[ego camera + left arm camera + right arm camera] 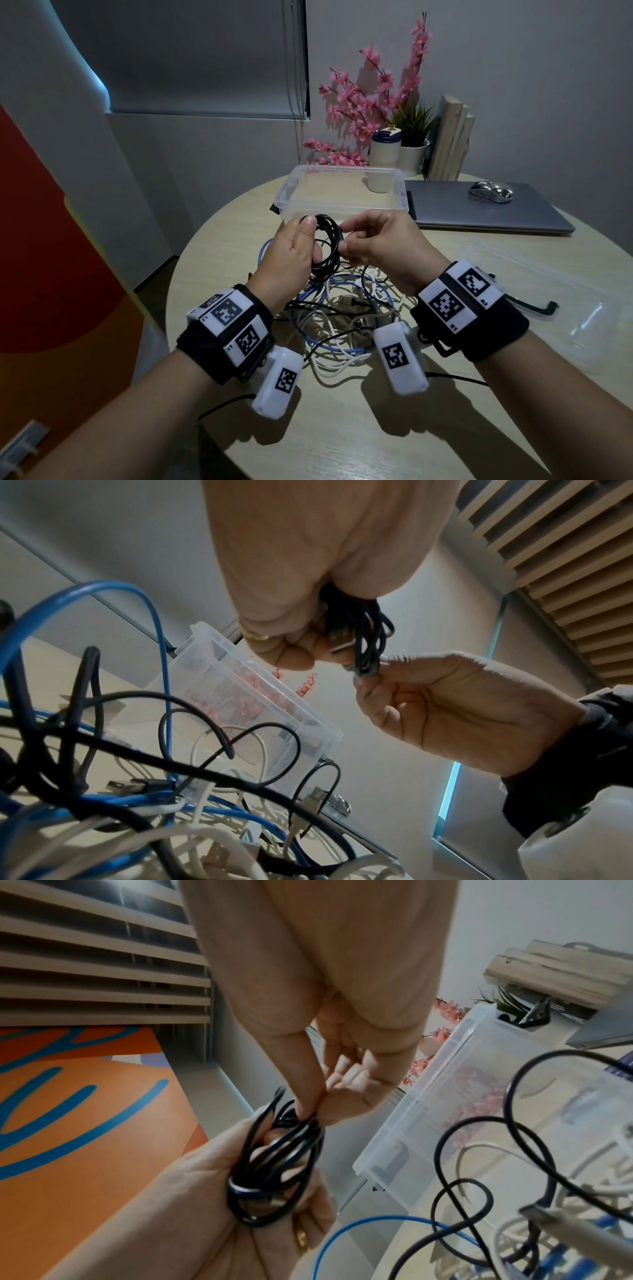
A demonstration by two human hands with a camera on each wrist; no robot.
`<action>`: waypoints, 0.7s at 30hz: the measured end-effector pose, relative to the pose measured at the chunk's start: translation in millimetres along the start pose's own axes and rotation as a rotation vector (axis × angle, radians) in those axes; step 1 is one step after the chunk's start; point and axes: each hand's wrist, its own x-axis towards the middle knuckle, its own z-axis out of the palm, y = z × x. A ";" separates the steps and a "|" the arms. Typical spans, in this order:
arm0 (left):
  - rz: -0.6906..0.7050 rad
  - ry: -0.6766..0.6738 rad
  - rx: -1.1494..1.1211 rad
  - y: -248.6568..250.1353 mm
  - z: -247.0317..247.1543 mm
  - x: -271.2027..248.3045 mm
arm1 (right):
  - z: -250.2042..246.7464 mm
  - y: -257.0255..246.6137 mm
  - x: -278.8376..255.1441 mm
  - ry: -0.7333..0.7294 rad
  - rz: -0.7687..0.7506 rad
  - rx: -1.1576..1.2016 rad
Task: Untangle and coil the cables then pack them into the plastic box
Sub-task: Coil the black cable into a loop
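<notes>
Mid frame, above the tangled cables point(342, 325): black cable coil point(325, 246) gripped in curled left hand point(291, 253), pinched too by right hand point(380, 250). Just behind, toward the top: clear plastic box point(342, 192).

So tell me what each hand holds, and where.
Both hold the coiled black cable: the left hand grips the loops' left side, the right hand pinches the right side.

Black cable coil point(277, 1172) between both hands
</notes>
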 end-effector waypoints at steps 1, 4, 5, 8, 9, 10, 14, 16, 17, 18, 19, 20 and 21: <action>0.009 -0.001 -0.013 0.1 0.0 -0.6 | 0.7 0.4 -0.1 -0.005 0.006 0.006; 0.030 -0.010 -0.033 0.7 1.3 -1.9 | 0.9 -0.6 -1.7 -0.047 0.046 0.028; 0.025 -0.014 -0.038 -0.6 1.4 -1.5 | 0.5 -1.2 -1.8 -0.063 0.058 0.041; -0.017 -0.029 -0.101 -4.8 0.2 0.5 | -1.2 -1.1 -1.2 -0.075 0.060 -0.018; -0.034 -0.030 -0.125 -5.2 -0.6 1.4 | -1.9 -0.7 -1.6 -0.073 0.056 -0.037; -0.048 -0.031 -0.149 -4.4 -1.7 1.9 | -2.0 -0.5 -2.0 -0.073 0.054 -0.037; -0.045 -0.040 -0.156 -1.0 -4.5 1.5 | 1.3 -0.6 -3.9 -0.047 0.044 0.049; -0.029 -0.067 -0.138 -1.6 -6.1 0.3 | 2.3 -0.6 -3.6 -0.025 0.041 0.067; -0.028 -0.086 -0.140 -2.3 -7.2 -0.7 | 1.9 -1.1 -3.5 -0.023 0.045 0.071; -0.035 -0.109 -0.144 -2.9 -8.4 -1.7 | 1.2 -1.8 -3.4 -0.021 0.053 0.071; -0.042 -0.131 -0.141 -3.9 -9.7 -1.9 | 0.2 -2.6 -3.0 -0.018 0.062 0.069; -0.047 -0.155 -0.135 -3.9 -10.8 -2.5 | -0.7 -3.4 -2.9 -0.017 0.072 0.067; -0.055 -0.178 -0.128 -4.1 -11.1 -2.6 | -1.9 -4.2 -3.2 -0.018 0.080 0.066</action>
